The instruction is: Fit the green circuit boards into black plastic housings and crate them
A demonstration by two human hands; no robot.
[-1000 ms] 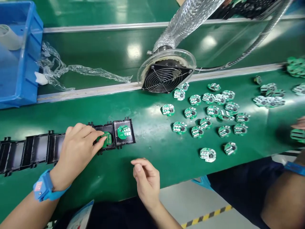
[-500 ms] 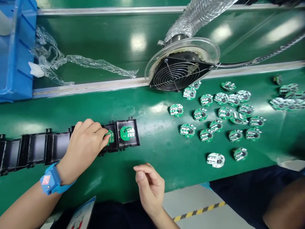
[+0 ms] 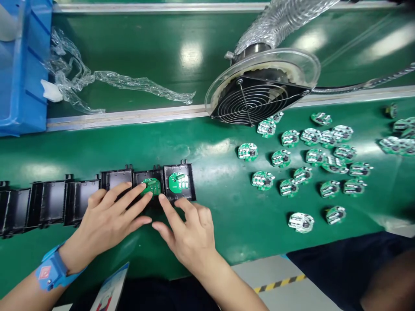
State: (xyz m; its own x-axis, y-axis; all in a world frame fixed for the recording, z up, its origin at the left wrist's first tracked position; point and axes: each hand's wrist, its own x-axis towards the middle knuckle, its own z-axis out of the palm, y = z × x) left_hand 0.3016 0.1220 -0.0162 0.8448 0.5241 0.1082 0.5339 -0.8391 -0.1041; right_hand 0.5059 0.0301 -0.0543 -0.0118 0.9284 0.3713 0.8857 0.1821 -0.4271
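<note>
A row of black plastic housings [image 3: 52,201] lies along the green mat, running off the left edge. The two rightmost ones hold round green circuit boards, one [image 3: 151,186] tilted in its housing and one [image 3: 178,182] seated. My left hand [image 3: 108,220] rests with fingers stretched, fingertips touching the tilted board. My right hand [image 3: 184,231] has its fingers extended onto the front edge of the same housings. Neither hand holds anything.
Several loose round green boards [image 3: 311,168] lie scattered at the right. A fume extractor fan [image 3: 256,97] on a ribbed hose hangs over the mat's far edge. A blue bin [image 3: 19,69] and crumpled clear plastic [image 3: 97,82] are at the back left. Another person's dark clothing [image 3: 356,276] shows bottom right.
My right hand has moved up from the table's front edge to the housings. My left hand has slid back, its fingers now stretched onto the tilted board. The view shifted slightly.
</note>
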